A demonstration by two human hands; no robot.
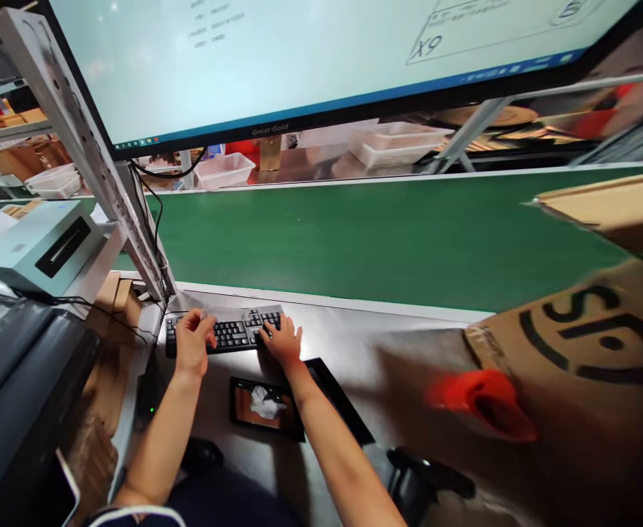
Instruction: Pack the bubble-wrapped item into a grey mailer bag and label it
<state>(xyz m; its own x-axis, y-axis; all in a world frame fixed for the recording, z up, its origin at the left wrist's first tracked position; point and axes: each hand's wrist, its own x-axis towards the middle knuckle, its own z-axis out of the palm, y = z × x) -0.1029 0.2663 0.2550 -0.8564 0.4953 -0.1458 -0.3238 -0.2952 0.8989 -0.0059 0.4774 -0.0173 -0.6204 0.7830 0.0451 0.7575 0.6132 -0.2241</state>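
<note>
A black keyboard (232, 334) lies on the metal tabletop, close to the green belt. My right hand (284, 340) is over its right end, fingers spread and touching the number keys. Above the keyboard's left end is my left hand (192, 342), its fingers curled in toward the thumb; whether anything small is inside them is hidden. Below the keyboard, a phone (263, 405) with a lit screen lies flat, showing a picture of a whitish item. Partly behind my right forearm is a flat black panel (340, 402).
A large monitor (299, 66) hangs above the green conveyor belt (326, 241). At right stand a printed cardboard box (589, 337) and a blurred red-orange object (483, 402). A black handled tool (425, 476) lies near the front. A pale box (39, 245) stands left.
</note>
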